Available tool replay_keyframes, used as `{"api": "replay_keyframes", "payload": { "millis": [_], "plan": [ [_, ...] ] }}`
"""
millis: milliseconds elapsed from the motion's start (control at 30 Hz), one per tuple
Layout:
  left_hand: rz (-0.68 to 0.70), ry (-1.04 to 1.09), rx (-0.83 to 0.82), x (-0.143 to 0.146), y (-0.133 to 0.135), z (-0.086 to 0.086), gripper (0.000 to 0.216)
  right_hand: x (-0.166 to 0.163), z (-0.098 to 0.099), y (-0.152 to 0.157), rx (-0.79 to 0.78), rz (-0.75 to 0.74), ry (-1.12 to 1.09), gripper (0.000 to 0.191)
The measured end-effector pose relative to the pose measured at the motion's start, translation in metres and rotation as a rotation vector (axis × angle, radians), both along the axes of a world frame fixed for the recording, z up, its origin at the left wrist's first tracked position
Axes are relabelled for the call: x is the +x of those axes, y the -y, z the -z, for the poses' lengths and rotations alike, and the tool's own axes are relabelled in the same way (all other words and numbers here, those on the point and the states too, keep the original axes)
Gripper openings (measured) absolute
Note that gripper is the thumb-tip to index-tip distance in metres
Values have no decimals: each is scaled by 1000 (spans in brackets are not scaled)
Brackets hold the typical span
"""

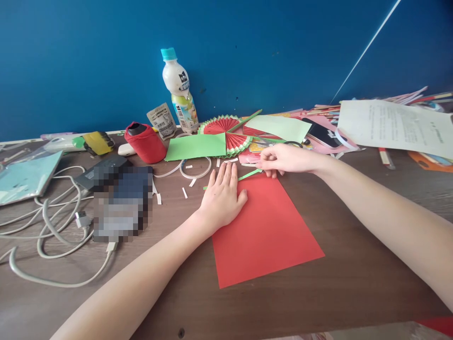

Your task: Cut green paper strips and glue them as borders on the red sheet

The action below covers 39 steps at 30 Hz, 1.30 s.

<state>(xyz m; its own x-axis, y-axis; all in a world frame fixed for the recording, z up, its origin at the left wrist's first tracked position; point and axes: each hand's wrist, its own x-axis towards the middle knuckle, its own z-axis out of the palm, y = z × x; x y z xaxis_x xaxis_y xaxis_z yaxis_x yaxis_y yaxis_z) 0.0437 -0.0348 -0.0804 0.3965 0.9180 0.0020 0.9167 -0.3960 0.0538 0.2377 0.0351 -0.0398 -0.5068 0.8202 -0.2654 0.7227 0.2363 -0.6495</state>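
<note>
Nearest to us, across the lower middle of the frame, the surface [354, 297] carries a red sheet [269, 236], lying flat. At the centre, our left hand [223, 199] rests palm down over the sheet's left edge, its fingers extended, slightly apart and gripping nothing. A narrow green strip [250, 175] runs along the sheet's far edge, partly hidden by that hand. Just right of centre, our right hand [271, 160] has its fingers drawn together at the strip's right end; we cannot tell whether they pinch it.

By our judgement, the strip is roughly placed, but we cannot tell if it is fastened; the red sheet shows no crease, so any shaping of it remains undone. Beyond lie white scraps [159, 199], a green paper [196, 146] and a finished-looking pleated fan [214, 126]; farther back, at upper centre, stands a bottle [180, 85].
</note>
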Motion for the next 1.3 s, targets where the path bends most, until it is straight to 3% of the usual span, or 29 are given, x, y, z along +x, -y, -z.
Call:
{"api": "replay_keyframes", "payload": {
  "millis": [300, 1300],
  "plan": [
    [-4, 4, -17, 0, 0, -2, 65, -2, 9, -2, 34, 26, 41, 30],
    [-8, -4, -22, 1, -1, -1, 65, -14, 4, 8, 201, 93, 203, 18]
  ]
}}
